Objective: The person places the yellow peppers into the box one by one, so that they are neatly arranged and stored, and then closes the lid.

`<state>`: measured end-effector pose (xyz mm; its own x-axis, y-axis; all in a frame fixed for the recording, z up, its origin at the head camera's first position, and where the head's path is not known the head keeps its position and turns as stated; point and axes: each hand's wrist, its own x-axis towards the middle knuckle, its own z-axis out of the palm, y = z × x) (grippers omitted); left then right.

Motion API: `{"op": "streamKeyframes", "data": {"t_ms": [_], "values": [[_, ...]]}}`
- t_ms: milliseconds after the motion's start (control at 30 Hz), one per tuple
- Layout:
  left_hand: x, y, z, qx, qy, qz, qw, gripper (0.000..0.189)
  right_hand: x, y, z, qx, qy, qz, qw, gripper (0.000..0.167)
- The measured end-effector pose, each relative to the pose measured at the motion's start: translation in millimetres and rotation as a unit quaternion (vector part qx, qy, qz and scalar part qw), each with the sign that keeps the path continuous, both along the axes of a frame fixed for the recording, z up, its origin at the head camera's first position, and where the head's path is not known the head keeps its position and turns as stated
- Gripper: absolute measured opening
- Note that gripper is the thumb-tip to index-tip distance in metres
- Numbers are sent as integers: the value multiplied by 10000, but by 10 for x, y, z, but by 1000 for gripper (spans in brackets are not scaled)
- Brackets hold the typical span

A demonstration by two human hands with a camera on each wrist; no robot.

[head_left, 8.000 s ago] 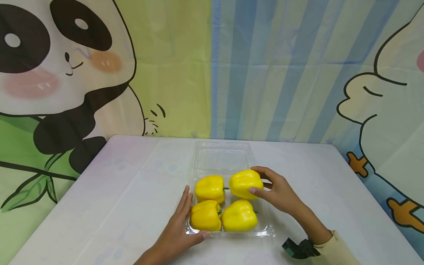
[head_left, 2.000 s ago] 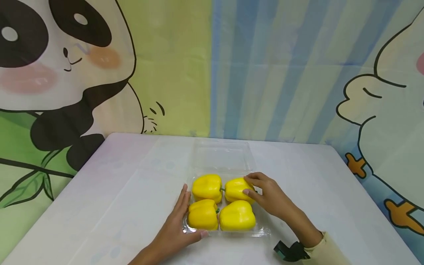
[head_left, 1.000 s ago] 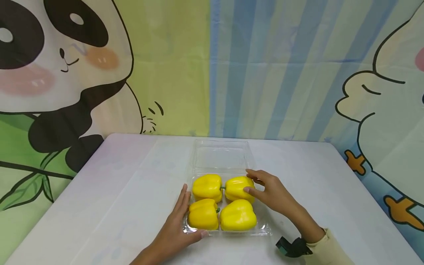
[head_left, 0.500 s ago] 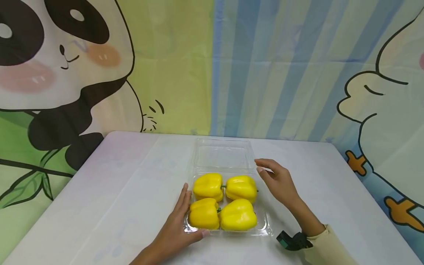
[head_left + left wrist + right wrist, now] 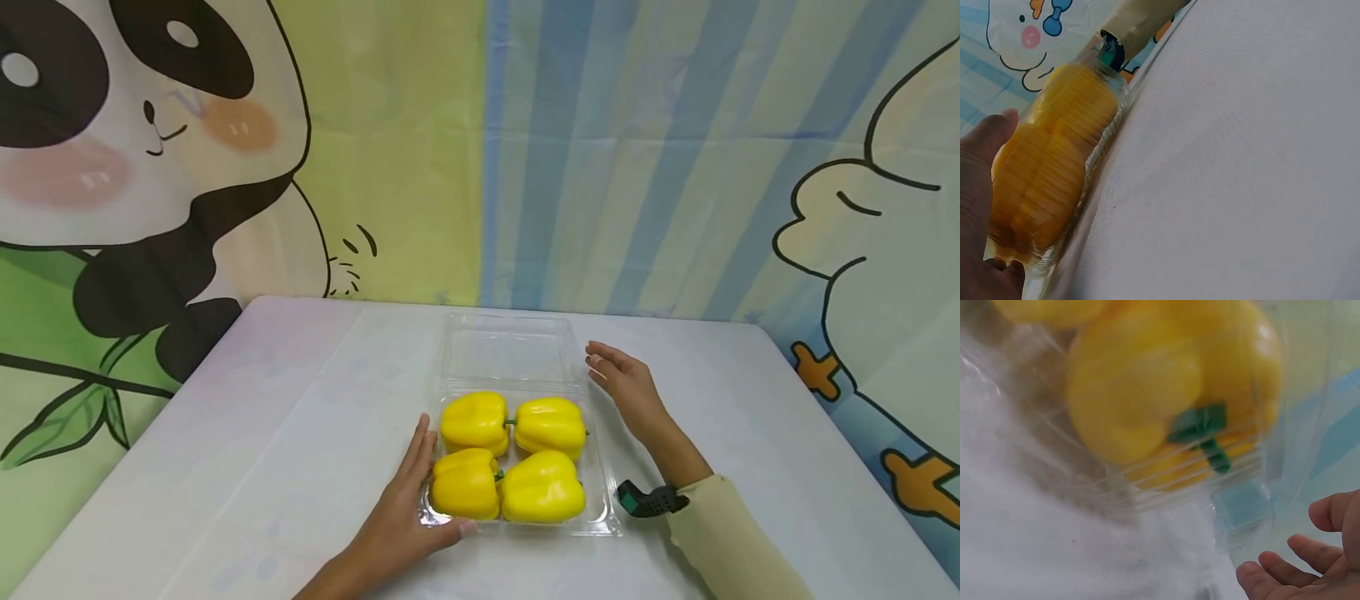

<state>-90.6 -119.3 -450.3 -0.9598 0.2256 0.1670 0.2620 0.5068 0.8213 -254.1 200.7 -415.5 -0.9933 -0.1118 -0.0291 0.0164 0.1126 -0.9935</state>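
Several yellow bell peppers lie on their sides inside a clear plastic clamshell box, two at the back and two in front. A green stem shows on the back right pepper in the right wrist view. The box's lid lies folded back, away from the person. My left hand rests against the box's front left corner, fingers straight along the side and thumb at the front rim. To the right of the lid, my right hand hovers with relaxed fingers and holds nothing.
The box stands on a white-covered table. Behind the table hangs a cartoon curtain with a panda and stripes. A dark strap with a small device sits at the right wrist, near the box's right edge.
The right hand lowered the back right pepper into the box, let go of it, and moved back and right beside the lid. The left hand stayed at the front left corner.
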Motion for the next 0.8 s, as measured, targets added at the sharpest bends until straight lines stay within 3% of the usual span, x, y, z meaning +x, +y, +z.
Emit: {"op": "streamKeyframes", "data": {"t_ms": [267,533,800], "values": [[-5,0,-6,11,3,2,10000,118,-156,-9,-90,-532,-605,266,9964,53],[-13,6,-26,-37,30,17,10000,118,-226,-15,-152,-704,-990,342,9920,53],[-7,-3,-14,-36,2,10,10000,117,-232,-19,-142,-934,-849,503,9907,55]]}}
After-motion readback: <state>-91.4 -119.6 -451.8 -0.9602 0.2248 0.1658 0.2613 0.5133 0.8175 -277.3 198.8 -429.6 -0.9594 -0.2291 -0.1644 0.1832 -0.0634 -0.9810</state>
